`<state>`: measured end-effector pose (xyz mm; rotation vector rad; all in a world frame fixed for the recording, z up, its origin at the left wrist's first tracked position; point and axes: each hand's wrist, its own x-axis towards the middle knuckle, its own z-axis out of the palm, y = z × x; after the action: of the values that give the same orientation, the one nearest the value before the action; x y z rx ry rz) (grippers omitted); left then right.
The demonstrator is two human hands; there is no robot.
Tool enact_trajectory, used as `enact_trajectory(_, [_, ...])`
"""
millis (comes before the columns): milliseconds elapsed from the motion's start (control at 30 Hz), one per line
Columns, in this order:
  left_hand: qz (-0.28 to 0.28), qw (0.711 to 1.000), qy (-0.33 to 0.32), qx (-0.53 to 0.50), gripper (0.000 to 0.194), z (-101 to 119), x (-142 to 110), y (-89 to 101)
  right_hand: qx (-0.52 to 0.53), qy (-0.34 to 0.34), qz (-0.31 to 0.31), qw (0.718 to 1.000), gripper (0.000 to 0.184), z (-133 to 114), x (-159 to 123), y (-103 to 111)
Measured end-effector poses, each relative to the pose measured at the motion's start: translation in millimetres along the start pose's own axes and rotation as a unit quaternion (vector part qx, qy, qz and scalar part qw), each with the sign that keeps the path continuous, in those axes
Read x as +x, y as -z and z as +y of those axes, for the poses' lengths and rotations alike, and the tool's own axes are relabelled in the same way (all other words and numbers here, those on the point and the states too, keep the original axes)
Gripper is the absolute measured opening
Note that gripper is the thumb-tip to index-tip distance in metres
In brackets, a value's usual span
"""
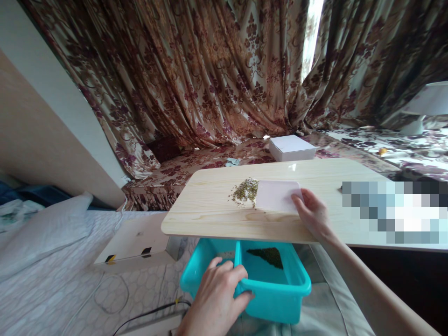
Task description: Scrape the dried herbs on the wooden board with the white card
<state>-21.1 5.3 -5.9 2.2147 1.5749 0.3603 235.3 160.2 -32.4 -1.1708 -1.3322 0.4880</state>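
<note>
My right hand [314, 213] is closed on the right end of a flat, pale pinkish-white plastic scraper [275, 196]. The scraper's left edge touches a loose pile of green and white grains [245, 190] on the wooden tabletop [206, 217]. Below the table's near edge, my left hand [220, 289] grips the near rim of a turquoise two-compartment bin [275, 298] beside its divider. Dark green beans [268, 256] lie in the bin's right compartment. A few pale grains [228, 255] show in the left compartment, which my left hand partly hides.
A white box [293, 145] stands behind the table, near patterned curtains [210, 70]. On the bed at left lie a white carton [136, 240], a pillow [45, 228] and cables. A lamp [432, 98] is at far right. A pixelated patch covers the table's right end.
</note>
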Motion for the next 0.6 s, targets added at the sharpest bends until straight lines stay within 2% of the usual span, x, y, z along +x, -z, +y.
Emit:
enact_trajectory(433, [0.002,1.000,0.004,0.002,0.009,0.6,-0.4,-1.0,0.020,0.017,-0.022,0.999,0.018,9.0,1.4,-2.7])
enact_trajectory(600, [0.001,1.000,0.003,0.001,0.008,0.6,-0.4,-1.3,0.012,0.014,-0.007,1.000,0.019,10.5,1.8,-2.3])
